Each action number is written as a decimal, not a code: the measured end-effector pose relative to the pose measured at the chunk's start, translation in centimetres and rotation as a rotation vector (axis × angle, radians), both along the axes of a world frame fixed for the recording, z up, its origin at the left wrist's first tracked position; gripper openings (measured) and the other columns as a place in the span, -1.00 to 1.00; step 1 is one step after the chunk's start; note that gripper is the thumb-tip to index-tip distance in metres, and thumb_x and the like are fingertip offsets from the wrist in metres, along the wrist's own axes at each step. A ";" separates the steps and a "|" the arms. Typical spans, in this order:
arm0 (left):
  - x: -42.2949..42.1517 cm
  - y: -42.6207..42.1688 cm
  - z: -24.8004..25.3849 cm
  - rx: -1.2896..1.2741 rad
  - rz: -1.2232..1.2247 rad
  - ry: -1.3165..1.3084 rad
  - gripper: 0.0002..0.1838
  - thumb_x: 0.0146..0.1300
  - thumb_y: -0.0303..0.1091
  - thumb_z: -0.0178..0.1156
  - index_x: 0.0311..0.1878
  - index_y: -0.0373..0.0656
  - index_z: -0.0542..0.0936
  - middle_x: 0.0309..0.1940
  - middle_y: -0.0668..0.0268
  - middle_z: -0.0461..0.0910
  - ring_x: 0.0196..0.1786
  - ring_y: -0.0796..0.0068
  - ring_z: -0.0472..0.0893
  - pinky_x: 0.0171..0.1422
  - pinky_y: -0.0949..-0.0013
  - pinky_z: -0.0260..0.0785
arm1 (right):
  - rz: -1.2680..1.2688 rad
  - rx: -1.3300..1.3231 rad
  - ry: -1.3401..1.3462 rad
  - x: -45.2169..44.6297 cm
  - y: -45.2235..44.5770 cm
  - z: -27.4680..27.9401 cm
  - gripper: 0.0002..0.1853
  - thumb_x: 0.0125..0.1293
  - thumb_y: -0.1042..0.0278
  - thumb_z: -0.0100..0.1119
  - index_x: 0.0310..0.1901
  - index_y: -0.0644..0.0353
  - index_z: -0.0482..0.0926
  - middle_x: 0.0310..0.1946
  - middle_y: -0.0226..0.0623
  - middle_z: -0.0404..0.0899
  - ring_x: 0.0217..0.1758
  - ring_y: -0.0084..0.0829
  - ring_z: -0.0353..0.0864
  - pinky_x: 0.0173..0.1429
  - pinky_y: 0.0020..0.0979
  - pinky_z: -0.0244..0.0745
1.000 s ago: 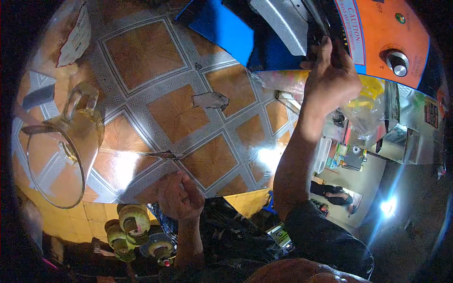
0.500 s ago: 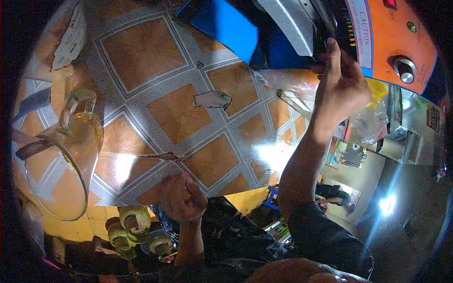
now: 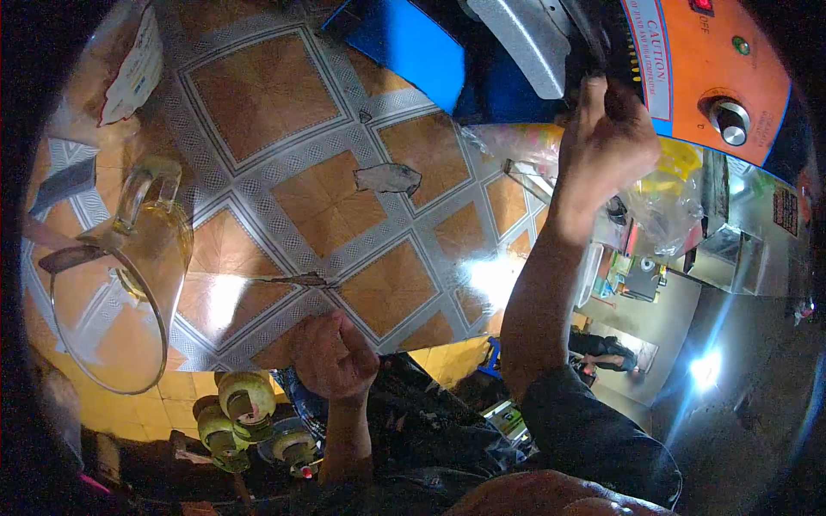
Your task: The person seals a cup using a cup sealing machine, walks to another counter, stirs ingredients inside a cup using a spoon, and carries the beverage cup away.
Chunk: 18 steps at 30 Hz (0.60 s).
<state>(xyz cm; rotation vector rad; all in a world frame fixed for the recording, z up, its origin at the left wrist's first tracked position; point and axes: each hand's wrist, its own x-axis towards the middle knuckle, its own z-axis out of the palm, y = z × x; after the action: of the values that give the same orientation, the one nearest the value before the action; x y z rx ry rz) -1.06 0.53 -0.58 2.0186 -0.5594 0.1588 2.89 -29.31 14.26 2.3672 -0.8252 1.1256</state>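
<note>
**Right hand folded at the machine**

My right hand (image 3: pixel 607 155) looks more folded than before, fingers mostly closed at the orange-and-blue machine (image 3: pixel 701 82), upper right; its grip I can't tell. My left hand (image 3: pixel 335 354) is curled nearly shut (contents hidden) by the tabletop (image 3: pixel 327 202). The machine's long side slants down rightward. One machine, one knob (image 3: pixel 730 121), one pitcher (image 3: pixel 163 249).

Likely gap between jug (image 3: pixel 159 262) and machine (image 3: pixel 710 64)
</note>
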 end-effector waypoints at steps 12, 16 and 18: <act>0.7 0.0 0.1 -0.129 -0.067 0.050 -0.86 0.11 -0.53 0.22 -0.22 -0.28 0.59 -0.36 0.18 0.62 -0.32 0.23 0.63 -0.12 0.15 0.52 | 0.002 -0.217 0.793 -1.6 4.9 6.8 -0.76 0.14 0.31 0.36 -0.11 -0.07 0.69 -0.35 -0.41 0.63 -0.42 -0.43 0.60 -0.40 -0.44 0.44; 0.8 0.2 0.3 -0.109 -0.073 0.032 -0.84 0.12 -0.52 0.21 -0.20 -0.28 0.59 -0.36 0.19 0.63 -0.34 0.24 0.62 -0.13 0.14 0.51 | 0.146 -0.644 1.102 -0.5 5.2 9.2 -0.72 0.09 0.30 0.34 -0.11 -0.16 0.69 -0.17 -0.57 0.62 -0.16 -0.44 0.58 -0.16 -0.45 0.39; 0.7 0.3 0.1 -0.115 -0.082 0.033 -0.84 0.12 -0.51 0.21 -0.20 -0.28 0.59 -0.36 0.19 0.63 -0.35 0.24 0.61 -0.13 0.14 0.51 | 0.111 -0.749 1.158 -0.3 3.1 8.9 -0.69 0.05 0.30 0.29 -0.10 -0.14 0.69 0.02 -0.66 0.55 0.09 -0.46 0.45 0.08 -0.35 0.24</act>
<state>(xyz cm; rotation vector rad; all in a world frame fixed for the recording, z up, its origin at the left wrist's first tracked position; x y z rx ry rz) -0.39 0.86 -0.44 1.8800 -0.5980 0.1058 2.60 -26.17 23.16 1.9002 0.1388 -0.0703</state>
